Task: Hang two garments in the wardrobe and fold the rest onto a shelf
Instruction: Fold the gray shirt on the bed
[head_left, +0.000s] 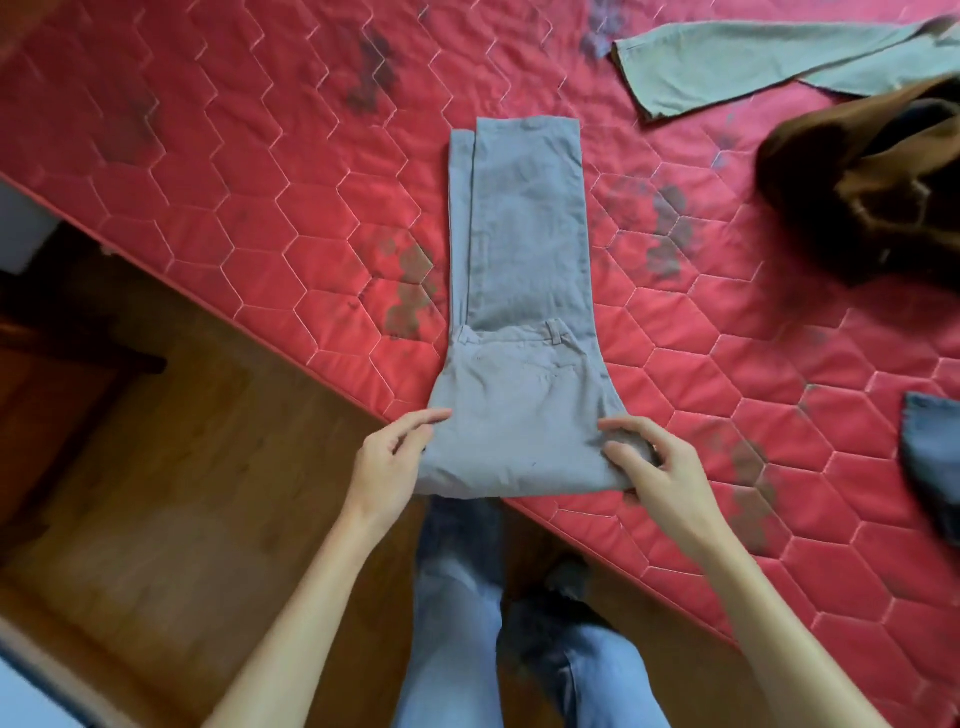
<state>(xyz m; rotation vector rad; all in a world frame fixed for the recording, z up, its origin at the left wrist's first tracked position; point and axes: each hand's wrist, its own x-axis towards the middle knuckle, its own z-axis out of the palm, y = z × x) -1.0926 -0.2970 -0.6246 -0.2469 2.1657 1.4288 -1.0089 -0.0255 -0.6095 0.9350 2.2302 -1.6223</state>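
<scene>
A pair of grey trousers (519, 270) lies flat on a red mattress (249, 156). The mattress has stitched shapes with 6 sides and some dark stains. The trousers are folded long and thin, with 1 leg on top of the other. The leg ends point away from the person. The waistband lies across the middle, and the wide part is folded back toward the person. That near end sits right at the edge of the mattress.

The left hand (392, 462) holds the near left corner of the trousers. Its top finger lies straight on the cloth and the other fingers curl in at the fold. The right hand (665, 473) holds the near right corner. Its thumb and first finger pinch a little bunch of cloth between them.

3 more clothes lie on the mattress, all well apart from the trousers. A pale green garment (737, 67) is stretched out at the far right. A brown garment (872, 182) sits in a heap just below it. A dark blue garment (935, 457) peeks in at the right edge.

The person stands on a brown wooden floor (182, 441) beside the mattress and wears blue jeans (457, 613).
</scene>
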